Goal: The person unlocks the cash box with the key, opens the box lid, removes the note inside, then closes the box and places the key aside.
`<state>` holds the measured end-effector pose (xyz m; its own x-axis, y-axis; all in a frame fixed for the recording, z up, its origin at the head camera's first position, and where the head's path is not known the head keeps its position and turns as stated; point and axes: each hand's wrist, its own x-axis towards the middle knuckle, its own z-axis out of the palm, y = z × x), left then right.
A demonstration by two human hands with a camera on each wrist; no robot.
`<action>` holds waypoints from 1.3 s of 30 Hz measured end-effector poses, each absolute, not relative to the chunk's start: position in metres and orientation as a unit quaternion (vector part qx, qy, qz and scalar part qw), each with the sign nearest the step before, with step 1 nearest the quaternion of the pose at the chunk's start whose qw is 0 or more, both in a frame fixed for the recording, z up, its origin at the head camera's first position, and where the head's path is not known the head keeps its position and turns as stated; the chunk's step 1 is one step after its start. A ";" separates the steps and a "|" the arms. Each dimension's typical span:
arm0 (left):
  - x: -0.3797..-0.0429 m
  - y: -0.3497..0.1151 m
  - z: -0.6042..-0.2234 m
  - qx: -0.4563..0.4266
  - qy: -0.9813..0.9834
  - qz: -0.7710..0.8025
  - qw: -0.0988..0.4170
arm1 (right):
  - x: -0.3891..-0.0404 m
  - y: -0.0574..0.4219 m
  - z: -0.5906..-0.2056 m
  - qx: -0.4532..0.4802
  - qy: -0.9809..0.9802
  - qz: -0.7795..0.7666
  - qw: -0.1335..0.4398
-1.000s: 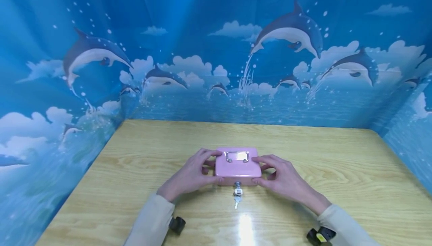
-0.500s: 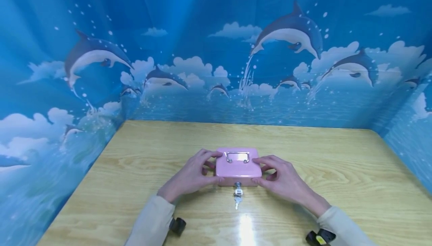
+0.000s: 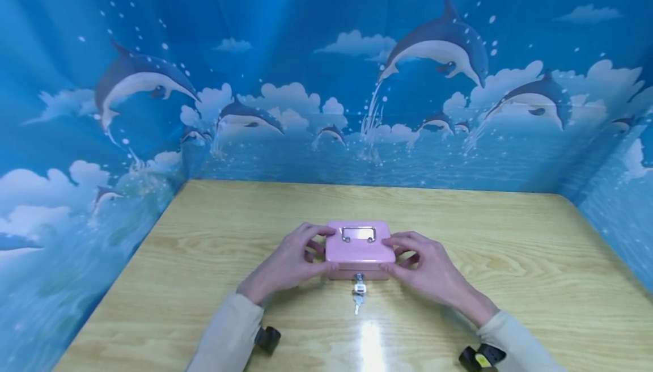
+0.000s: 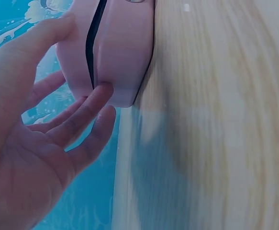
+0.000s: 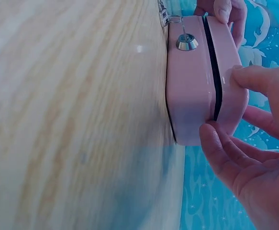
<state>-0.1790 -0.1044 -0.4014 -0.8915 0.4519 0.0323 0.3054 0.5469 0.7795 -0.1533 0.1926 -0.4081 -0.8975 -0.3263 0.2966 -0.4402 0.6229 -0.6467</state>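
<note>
A small pink cash box (image 3: pixel 364 275) stands on the table between my hands. Its lid (image 3: pixel 358 253) is slightly raised, and a dark gap runs between lid and body in both wrist views. A wire handle (image 3: pixel 359 228) lies folded on top. From a lock (image 5: pixel 187 44) in the front, keys (image 3: pixel 359 302) hang on a ring. My left hand (image 3: pixel 288 260) grips the lid's left end, thumb at the front edge, forefinger on top. At the other end, my right hand (image 3: pixel 432 270) holds the lid likewise, its lower fingertips by the gap in the right wrist view.
The wood-grain table (image 3: pixel 229 207) reaches back to a blue dolphin-print cloth (image 3: pixel 285 77), which also covers the left and right sides. Dark wrist-camera mounts sit at both sleeves. A bright light reflection shows on the tabletop in front of the box.
The lid's front edge has risen a little from the body, and both thumbs have moved up with it. The box and keys remain in place.
</note>
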 end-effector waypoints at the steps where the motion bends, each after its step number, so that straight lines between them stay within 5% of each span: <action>1: -0.179 -0.104 -0.401 0.216 0.876 0.424 0.085 | -0.153 0.192 -0.408 0.212 -0.898 0.379 0.076; 39: -0.180 -0.106 -0.394 0.207 0.850 0.483 0.035 | -0.157 0.190 -0.390 0.181 -0.866 0.461 0.074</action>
